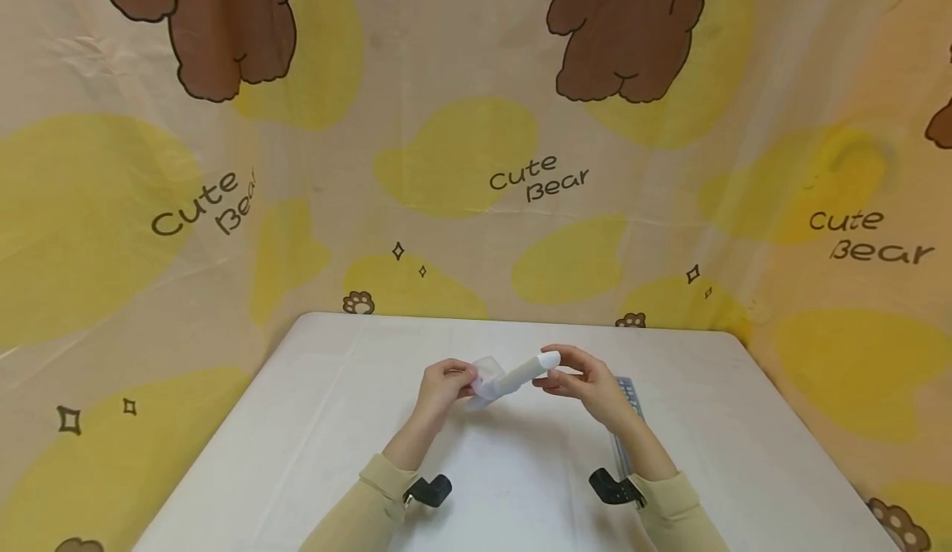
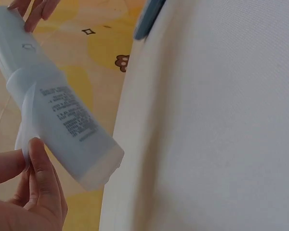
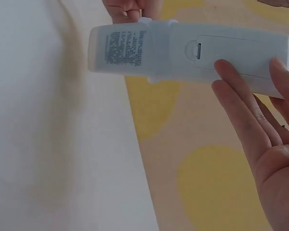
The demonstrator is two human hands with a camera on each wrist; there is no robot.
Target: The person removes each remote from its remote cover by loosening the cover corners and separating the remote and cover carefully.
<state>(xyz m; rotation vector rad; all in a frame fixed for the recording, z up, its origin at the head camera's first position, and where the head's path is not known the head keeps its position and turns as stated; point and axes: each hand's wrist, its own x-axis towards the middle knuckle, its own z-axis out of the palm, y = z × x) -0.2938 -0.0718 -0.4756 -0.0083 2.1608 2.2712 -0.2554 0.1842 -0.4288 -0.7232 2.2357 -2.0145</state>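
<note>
A white remote control (image 1: 530, 373) is held above the table, partly inside a translucent soft sleeve (image 2: 67, 113). The remote's back, with its battery lid (image 3: 231, 53), faces the right wrist camera. Dark printed text shows through the sleeve's far part. My left hand (image 1: 445, 388) pinches an edge of the sleeve between thumb and fingers. My right hand (image 1: 591, 385) holds the bare end of the remote, thumb at the end and fingertips against its back. The sleeve covers roughly half of the remote's length.
The white table (image 1: 335, 453) lies below both hands. On it, beside the right forearm, is a long blue-grey object (image 1: 629, 395) with a light pattern, partly hidden by the arm. A patterned bear curtain (image 1: 461, 230) hangs behind the table and on both sides.
</note>
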